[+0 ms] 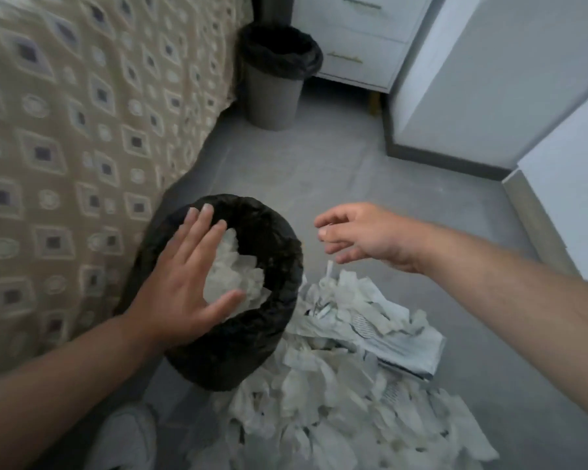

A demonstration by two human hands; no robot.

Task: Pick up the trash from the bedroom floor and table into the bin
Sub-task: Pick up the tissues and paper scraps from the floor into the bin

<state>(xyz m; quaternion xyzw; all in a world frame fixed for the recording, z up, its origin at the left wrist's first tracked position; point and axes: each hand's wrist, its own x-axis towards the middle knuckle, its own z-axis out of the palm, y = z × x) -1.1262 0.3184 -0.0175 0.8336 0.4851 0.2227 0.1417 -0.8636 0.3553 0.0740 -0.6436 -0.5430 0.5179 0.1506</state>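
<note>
A bin lined with a black bag point(272, 320) stands on the grey floor beside the bed, with crumpled white paper point(238, 276) inside it. My left hand point(184, 276) is spread flat over the bin's near-left rim, fingers straight, holding nothing. My right hand point(357, 234) hovers to the right of the bin, above the floor, fingers loosely curled and empty. A large heap of torn white paper scraps and printed sheets point(340, 378) lies on the floor right of the bin and in front of it.
The bed with a patterned beige cover point(82, 130) fills the left side. A second grey bin with a black liner point(275, 76) stands further back by a white drawer unit point(360, 39). White cabinet panels point(489, 79) line the right. A white shoe point(129, 439) shows at the bottom.
</note>
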